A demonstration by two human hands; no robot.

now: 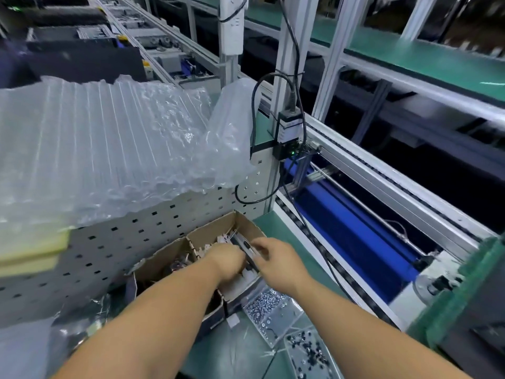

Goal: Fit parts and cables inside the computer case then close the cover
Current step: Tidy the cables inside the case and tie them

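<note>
Both hands reach into the box (pixel 247 228). The right hand (pixel 276 258) pinches a slim dark part (pixel 247 248); the left hand (pixel 228 259) curls beside it, grip unclear. Looks light, stiff; hold its edges.

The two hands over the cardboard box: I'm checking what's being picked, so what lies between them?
Head view: a dark, slim part runs between the left hand and right hand, above the cardboard box. What it is stays unclear.

No text, label, brand or number could be read anywhere. The small black-and-white box (pixel 289 132) on the frame post, toward one o'clock from the hands, bore markings too blurred to make out.
</note>
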